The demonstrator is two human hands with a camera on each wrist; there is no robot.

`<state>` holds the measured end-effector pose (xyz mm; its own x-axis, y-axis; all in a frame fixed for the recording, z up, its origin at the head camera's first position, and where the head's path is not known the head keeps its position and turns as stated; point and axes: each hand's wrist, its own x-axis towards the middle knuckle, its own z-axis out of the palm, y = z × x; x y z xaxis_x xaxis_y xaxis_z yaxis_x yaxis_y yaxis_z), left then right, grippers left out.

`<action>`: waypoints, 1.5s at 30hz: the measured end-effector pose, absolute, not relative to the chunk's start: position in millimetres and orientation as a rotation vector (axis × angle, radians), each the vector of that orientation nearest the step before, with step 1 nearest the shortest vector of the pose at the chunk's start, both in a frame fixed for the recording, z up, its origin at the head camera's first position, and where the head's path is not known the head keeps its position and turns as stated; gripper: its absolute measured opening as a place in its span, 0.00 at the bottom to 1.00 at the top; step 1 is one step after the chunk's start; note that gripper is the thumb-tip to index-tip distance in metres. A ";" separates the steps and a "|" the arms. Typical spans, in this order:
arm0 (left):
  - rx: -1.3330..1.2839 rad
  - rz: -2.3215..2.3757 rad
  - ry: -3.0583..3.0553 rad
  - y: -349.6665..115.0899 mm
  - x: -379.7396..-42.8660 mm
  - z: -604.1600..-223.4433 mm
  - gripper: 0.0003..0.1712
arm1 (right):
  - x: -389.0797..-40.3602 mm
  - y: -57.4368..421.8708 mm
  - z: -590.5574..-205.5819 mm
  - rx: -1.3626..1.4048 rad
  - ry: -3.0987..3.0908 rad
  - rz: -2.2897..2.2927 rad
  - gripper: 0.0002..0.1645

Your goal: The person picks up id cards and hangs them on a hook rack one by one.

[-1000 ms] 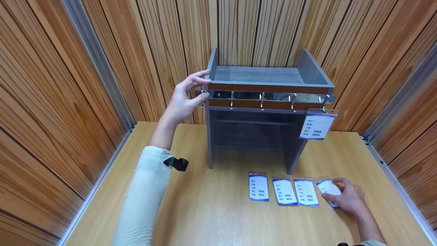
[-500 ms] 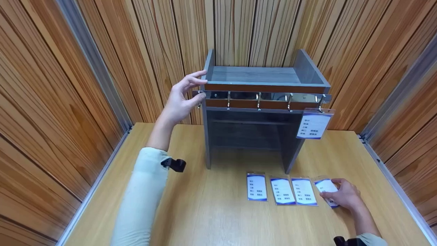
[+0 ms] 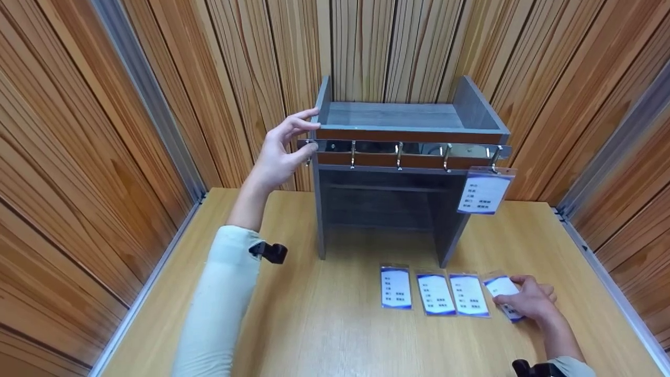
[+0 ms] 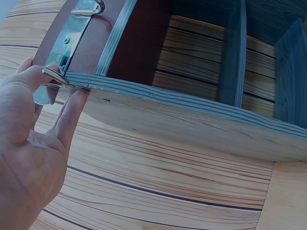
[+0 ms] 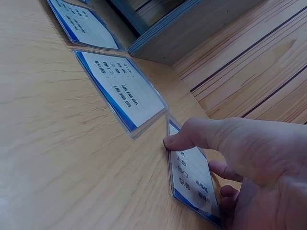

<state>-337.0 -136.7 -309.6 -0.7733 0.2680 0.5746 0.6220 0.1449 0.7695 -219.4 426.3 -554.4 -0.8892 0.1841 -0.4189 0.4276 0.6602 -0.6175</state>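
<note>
My left hand (image 3: 280, 152) holds the upper left corner of a grey desktop shelf (image 3: 398, 114). Its thumb lies at the end of the metal hook rail (image 3: 377, 147), while other fingers reach the side panel. At lower right, my right hand (image 3: 531, 301) pinches an ID badge (image 5: 192, 177) by its long edges, thumb on one side and fingers on the other. That badge lies slanted on the wooden table (image 3: 335, 335), partly covered by the hand. Another ID badge (image 3: 486, 192) hangs from the rail's rightmost hook (image 3: 496, 159).
Left of the pinched badge, three more badges lie face up in a row: a left one (image 3: 396, 287), a middle one (image 3: 436, 294) and a right one (image 3: 470, 295). Wood-panelled walls (image 3: 251, 63) enclose the table at the back and sides. The shelf stands near the back wall.
</note>
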 end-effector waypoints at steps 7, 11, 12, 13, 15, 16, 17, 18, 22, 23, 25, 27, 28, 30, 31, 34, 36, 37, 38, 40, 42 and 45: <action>-0.863 -1.674 -2.125 -136.1 -336.7 -310.4 0.17 | -217.8 427.2 -555.3 0.462 2.577 -1.067 0.61; -0.876 -1.687 -2.115 -136.2 -336.9 -310.7 0.16 | -217.8 427.0 -557.5 0.422 2.607 -1.077 0.60; -0.881 -1.689 -2.110 -136.3 -337.0 -310.7 0.16 | -218.3 427.1 -557.8 0.414 2.610 -1.077 0.60; -0.887 -1.692 -2.104 -136.4 -337.2 -310.7 0.16 | -218.8 427.3 -557.9 0.403 2.611 -1.077 0.60; -0.895 -1.693 -2.096 -136.5 -337.0 -310.4 0.16 | -220.3 428.5 -557.9 0.386 2.610 -1.077 0.61; -0.896 -1.690 -2.096 -136.5 -337.0 -310.1 0.16 | -220.8 429.3 -558.1 0.374 2.609 -1.077 0.60; -0.895 -1.688 -2.098 -136.4 -337.0 -309.8 0.16 | -221.4 430.3 -558.0 0.359 2.608 -1.078 0.60; -0.895 -1.686 -2.099 -136.3 -337.0 -309.4 0.16 | -221.8 431.3 -557.8 0.345 2.609 -1.079 0.60; -0.892 -1.681 -2.106 -135.9 -337.0 -308.6 0.16 | -222.4 435.5 -558.2 0.280 2.618 -1.083 0.57; -0.892 -1.680 -2.107 -135.9 -337.0 -308.6 0.16 | -222.2 436.4 -558.4 0.270 2.618 -1.086 0.57; -0.889 -1.679 -2.110 -135.9 -337.0 -308.9 0.16 | -221.7 437.4 -558.8 0.252 2.619 -1.088 0.55; -0.883 -1.679 -2.114 -136.1 -337.1 -309.5 0.16 | -221.3 437.6 -559.0 0.245 2.614 -1.094 0.54; -0.880 -1.680 -2.116 -136.2 -337.1 -309.8 0.16 | -221.1 437.5 -559.1 0.246 2.611 -1.099 0.54; -0.875 -1.680 -2.122 -136.3 -337.3 -310.2 0.16 | -220.7 437.4 -559.4 0.245 2.605 -1.106 0.54; -0.873 -1.679 -2.123 -136.3 -337.3 -310.4 0.16 | -220.7 437.5 -559.6 0.245 2.603 -1.110 0.54; -0.866 -1.674 -2.125 -136.6 -337.1 -310.9 0.16 | -220.4 438.0 -559.8 0.234 2.598 -1.114 0.55; -0.863 -1.670 -2.128 -136.8 -336.7 -311.1 0.16 | -220.1 438.1 -559.6 0.230 2.599 -1.107 0.56; -0.863 -1.668 -2.130 -136.8 -336.6 -311.1 0.16 | -219.8 438.1 -559.4 0.229 2.597 -1.105 0.56; -0.868 -1.671 -2.126 -136.7 -336.7 -311.2 0.16 | -219.3 437.8 -559.3 0.221 2.601 -1.107 0.56; -0.878 -1.678 -2.118 -136.5 -336.9 -311.1 0.16 | -218.8 436.8 -558.7 0.220 2.609 -1.108 0.57; -0.887 -1.682 -2.111 -136.2 -337.0 -310.9 0.16 | -218.4 435.3 -558.7 0.212 2.615 -1.114 0.57; -0.892 -1.686 -2.101 -136.0 -337.5 -310.2 0.16 | -218.7 432.8 -559.3 0.203 2.624 -1.122 0.57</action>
